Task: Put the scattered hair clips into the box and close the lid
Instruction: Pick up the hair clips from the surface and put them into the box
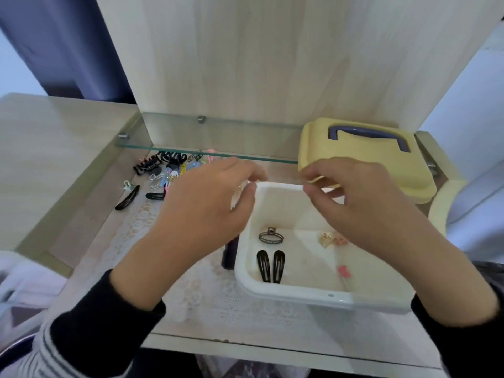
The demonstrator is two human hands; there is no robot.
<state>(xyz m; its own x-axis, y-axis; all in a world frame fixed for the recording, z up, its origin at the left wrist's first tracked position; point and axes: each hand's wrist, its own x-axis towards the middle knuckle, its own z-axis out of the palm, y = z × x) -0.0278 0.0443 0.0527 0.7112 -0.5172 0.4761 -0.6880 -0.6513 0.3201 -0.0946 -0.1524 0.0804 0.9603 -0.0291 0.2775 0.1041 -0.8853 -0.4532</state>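
An open white box [300, 293] stands on the lace mat. In it lie a dark metal claw clip [270, 236], two black snap clips [270, 266], a gold clip [326, 238] and small pink clips [343, 271]. Its yellow lid [354, 162], with a grey-blue handle, lies behind the box to the right. Scattered hair clips [166, 170] are heaped at the back left, with a long black clip [127, 197] nearer. My left hand [207, 205] holds a blurred clear clip [239, 193] at the box's far left corner. My right hand [368, 205] hovers over the box with curled fingers; its grip is unclear.
A glass shelf [218, 155] runs across the back, above the clip pile, under a tall wooden panel [272, 64]. A dark object [230, 252] stands against the box's left wall. The lace mat [218, 301] reaches the desk's front edge. A pale yellow piece [441, 203] sits at the right.
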